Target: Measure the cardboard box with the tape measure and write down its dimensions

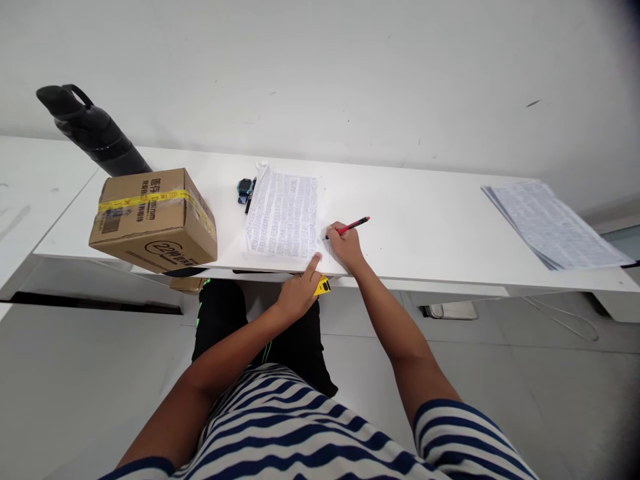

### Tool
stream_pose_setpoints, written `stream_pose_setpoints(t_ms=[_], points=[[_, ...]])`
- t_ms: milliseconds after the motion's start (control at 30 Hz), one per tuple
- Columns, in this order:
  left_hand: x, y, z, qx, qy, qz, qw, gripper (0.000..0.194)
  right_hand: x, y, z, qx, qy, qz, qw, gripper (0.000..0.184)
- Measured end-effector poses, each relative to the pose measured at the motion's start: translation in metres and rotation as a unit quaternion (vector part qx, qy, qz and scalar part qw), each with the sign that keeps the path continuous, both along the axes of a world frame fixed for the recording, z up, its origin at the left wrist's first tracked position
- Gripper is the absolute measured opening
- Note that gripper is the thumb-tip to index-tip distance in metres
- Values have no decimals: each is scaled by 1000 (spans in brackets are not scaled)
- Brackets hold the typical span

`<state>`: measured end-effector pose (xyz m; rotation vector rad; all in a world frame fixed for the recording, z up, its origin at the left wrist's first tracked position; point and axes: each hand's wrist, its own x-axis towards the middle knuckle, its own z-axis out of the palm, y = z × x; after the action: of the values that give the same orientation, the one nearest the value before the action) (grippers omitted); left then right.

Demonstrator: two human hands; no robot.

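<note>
- Beside the right edge of the handwritten sheet [283,213], the right hand [344,245] grasps a red-and-black pen [347,228], its lower end down at the page margin and its other end slanting up and to the right.
- Near the sheet's lower right corner, the left hand [299,293] has its index finger stretched out onto the paper and its other fingers bent.
- Against that hand, at the desk's front edge, sits a yellow-and-black item [323,286], partly hidden; whether the bent fingers grip it, one cannot tell.
- Under both sheet and pen lies the white desk [425,227], with dense rows of writing filling the page.
- Just left of the sheet are a smartwatch [245,187] and a slim black object [251,197].
- Farther left stands a taped cardboard box [155,220], with a black bottle [100,137] behind it.
- Well to the right, a paper stack [555,223] lies fanned slightly at the desk's end.
</note>
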<state>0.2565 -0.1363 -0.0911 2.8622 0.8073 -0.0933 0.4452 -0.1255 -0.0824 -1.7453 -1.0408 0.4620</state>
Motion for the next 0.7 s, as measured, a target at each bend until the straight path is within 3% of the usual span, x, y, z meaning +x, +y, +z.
stream_pose_setpoints(t_ms=[200,467,633,700], points=[[2,1,-1,4,-7,-2,1000,29,1,-1,2,-13,20,45,999,22],[1,-1,-2,15,-7,-8,1000,30,1,-3,2,-5,16,39,999,22],[2,-1,-5,21,-6,-5,1000,30,1,-1,0,8,-36,-6,999,25],[2,-1,-6,24,-12,-4,1000,32,2,-1,-1,10,-48,14,999,24]])
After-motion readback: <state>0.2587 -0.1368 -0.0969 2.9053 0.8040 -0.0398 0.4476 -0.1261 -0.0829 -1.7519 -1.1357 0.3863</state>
